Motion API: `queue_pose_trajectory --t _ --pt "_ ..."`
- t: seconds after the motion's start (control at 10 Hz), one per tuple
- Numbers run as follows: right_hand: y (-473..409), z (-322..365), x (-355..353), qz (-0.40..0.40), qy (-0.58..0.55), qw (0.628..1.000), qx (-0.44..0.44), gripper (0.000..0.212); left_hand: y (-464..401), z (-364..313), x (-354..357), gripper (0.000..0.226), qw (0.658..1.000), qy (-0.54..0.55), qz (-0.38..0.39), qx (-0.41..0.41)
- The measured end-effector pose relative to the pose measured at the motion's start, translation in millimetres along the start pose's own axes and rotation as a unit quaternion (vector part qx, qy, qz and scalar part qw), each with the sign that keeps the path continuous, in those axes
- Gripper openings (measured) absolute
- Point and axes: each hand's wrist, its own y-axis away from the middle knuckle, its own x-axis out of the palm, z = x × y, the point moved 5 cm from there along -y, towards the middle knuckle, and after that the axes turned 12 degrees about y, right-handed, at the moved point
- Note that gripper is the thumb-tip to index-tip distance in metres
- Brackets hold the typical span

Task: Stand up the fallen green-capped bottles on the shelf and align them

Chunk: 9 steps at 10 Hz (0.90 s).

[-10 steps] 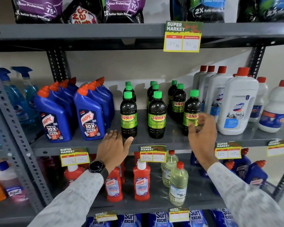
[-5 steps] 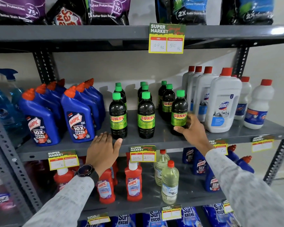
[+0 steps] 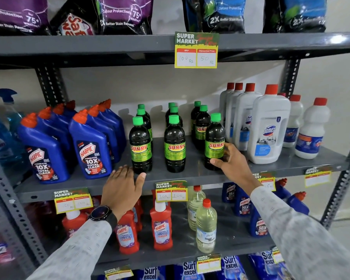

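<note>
Several dark bottles with green caps and green SUNNY labels stand upright in three rows on the middle shelf (image 3: 190, 175). The front ones are the left bottle (image 3: 140, 146), the middle bottle (image 3: 174, 146) and the right bottle (image 3: 214, 136). My right hand (image 3: 231, 163) wraps the lower part of the right front bottle, thumb across its front and fingers behind it. My left hand (image 3: 122, 186) lies flat on the shelf's front edge, just below the left front bottle, fingers apart and holding nothing.
Blue Harpic bottles (image 3: 91, 146) crowd the left of the same shelf and white red-capped bottles (image 3: 268, 126) stand close on the right. Price tags (image 3: 171, 190) hang from the shelf edge. Red and pale bottles fill the shelf below; detergent bags sit above.
My right hand has dropped from the right front bottle's label height to its lower part and closed around it. My left hand has stayed on the shelf edge.
</note>
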Motion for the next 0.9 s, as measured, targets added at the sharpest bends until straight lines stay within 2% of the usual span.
queue_pose_trajectory --t 0.7,0.8,0.9 --pt "-3.7 -2.4 6.5 0.024 -0.011 1.000 0.008 0.077 2.1 -1.3 -1.3 0.098 1.000 0.014 0.000 -0.011" --pt "-1.3 1.4 3.8 0.043 -0.025 0.999 -0.002 0.093 5.1 -3.3 -6.7 0.093 0.999 0.042 0.002 -0.007" --pt "0.9 13.7 -14.9 -0.012 -0.031 0.999 -0.010 0.098 6.4 -4.5 -22.7 0.073 0.991 0.113 -0.054 -0.046"
